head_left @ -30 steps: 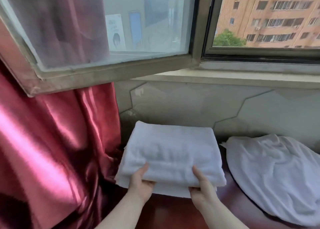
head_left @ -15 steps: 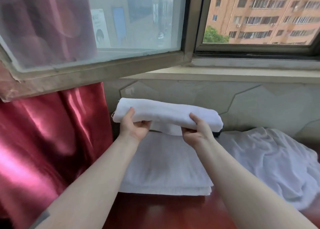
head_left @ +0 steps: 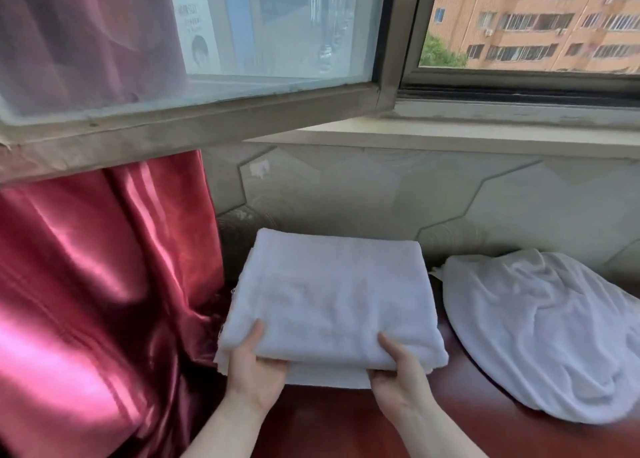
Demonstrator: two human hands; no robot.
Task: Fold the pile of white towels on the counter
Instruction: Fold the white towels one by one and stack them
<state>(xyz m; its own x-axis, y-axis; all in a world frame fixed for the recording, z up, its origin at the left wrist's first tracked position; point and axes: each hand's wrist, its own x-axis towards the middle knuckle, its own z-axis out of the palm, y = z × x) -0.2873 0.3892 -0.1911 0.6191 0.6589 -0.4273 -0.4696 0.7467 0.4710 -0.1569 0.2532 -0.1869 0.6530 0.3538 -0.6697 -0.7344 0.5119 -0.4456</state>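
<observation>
Under the window, on the red worktop point(head_left: 322, 423), my left hand point(head_left: 254, 367) and right hand point(head_left: 398, 376) pinch the folded towel's point(head_left: 332, 294) near edge atop the stack; the loose towel point(head_left: 540, 329) lies rightward, nearer my right hand.

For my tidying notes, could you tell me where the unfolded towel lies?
In the head view the unfolded towel lies crumpled at the right on the red counter, beside the folded towels.
</observation>
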